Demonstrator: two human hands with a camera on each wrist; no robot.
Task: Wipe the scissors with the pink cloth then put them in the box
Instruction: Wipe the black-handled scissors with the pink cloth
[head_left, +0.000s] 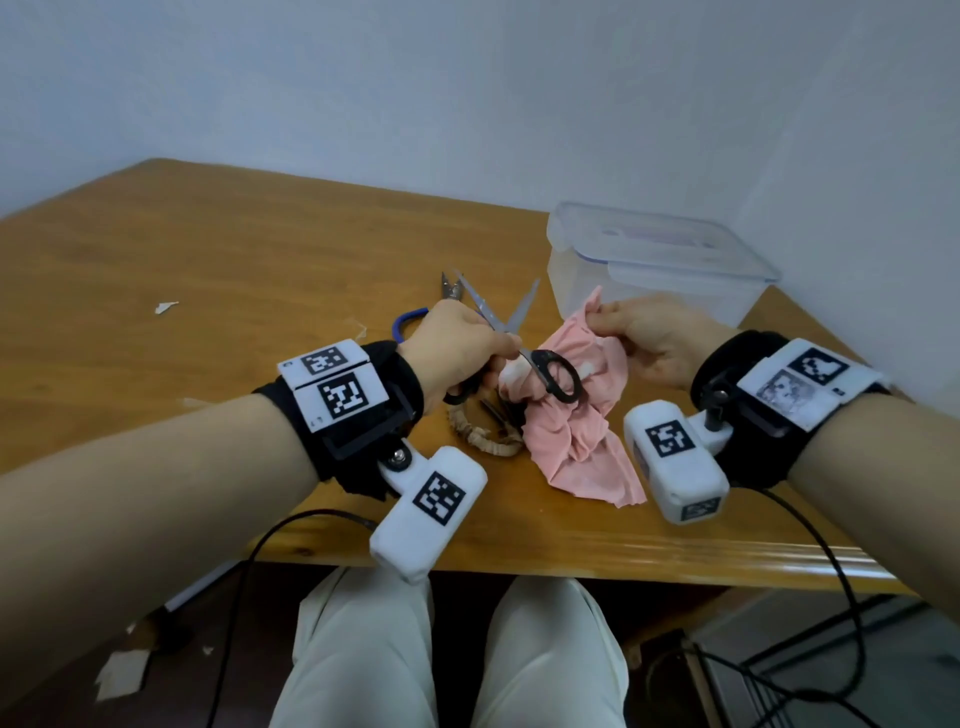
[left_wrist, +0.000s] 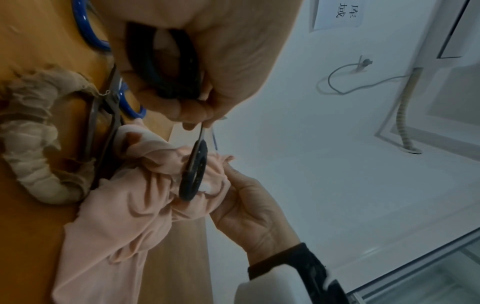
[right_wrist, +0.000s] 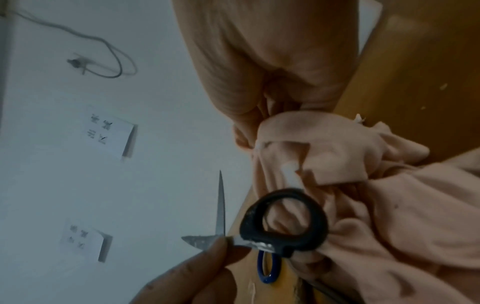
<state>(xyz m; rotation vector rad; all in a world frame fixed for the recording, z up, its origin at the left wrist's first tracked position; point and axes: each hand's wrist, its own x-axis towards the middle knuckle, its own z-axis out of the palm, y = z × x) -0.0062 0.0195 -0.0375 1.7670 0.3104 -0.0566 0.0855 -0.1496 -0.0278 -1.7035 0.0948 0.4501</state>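
Scissors (head_left: 511, 332) with black handles are held open, blades spread toward twelve o'clock, by the left hand (head_left: 457, 348), whose fingers are curled round one handle loop and pinch near the pivot. The pink cloth (head_left: 576, 415) is pinched at its upper edge by the right hand (head_left: 639, 338), at three o'clock from the scissors; its lower folds lie bunched on the table (head_left: 208, 291), and the free handle loop rests against it.

For a good wipe, a fold of cloth would best be gathered over one blade and drawn from pivot to tip, fingers kept behind the edge, each blade done in turn.

The box (head_left: 654, 270), clear plastic with its lid seemingly on, stands at one o'clock, near the hands.

Paper notices with dark characters are seen on the wall in the wrist views, too blurred to be read.
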